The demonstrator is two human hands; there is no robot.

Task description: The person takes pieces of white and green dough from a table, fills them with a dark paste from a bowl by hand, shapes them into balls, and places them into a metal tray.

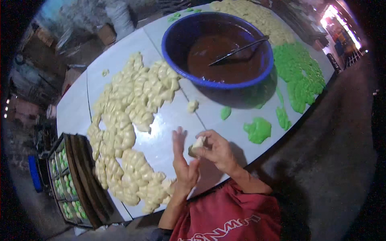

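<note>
My right hand (219, 152) pinches a small lump of pale dough (197, 146) between its thumb and fingers, above the white table (159, 140). Beside it my left hand (185, 166) is raised, fingers stretched out and thumb apart, with nothing gripped in it. Its palm is turned toward the lump. Left of my hands spreads a wide mass of cream-coloured dough pieces (124, 108), lying close together. A single small cream piece (192, 106) rests just beyond my hands.
A blue tub (181, 72) of brown liquid (229, 60) stands at the far side, a dark stick (239, 50) leaning in it. Green dough (297, 72) covers the right side, with a separate green patch (257, 130) nearer. Stacked trays (74, 180) sit at the left edge.
</note>
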